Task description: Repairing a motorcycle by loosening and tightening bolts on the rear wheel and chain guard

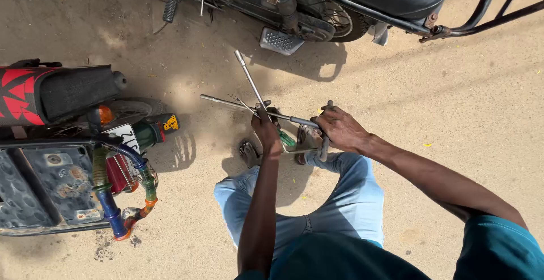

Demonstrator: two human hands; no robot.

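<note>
Left hand (pixel 265 122) clamped round an upright metal rod (pixel 247 76), right hand (pixel 340 128) gripping the long bar (pixel 249 108) lying across it, low over the sandy ground (pixel 453 99) between two motorcycles (pixel 62 144); work looks mid-way.

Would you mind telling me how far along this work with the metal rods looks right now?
Done: nothing clearly finished shows. In hand: the left hand grips a long metal rod pointing up and away, and the right hand holds a crossing rod over a small metal part at the feet. Left: the part is mostly hidden.
</note>
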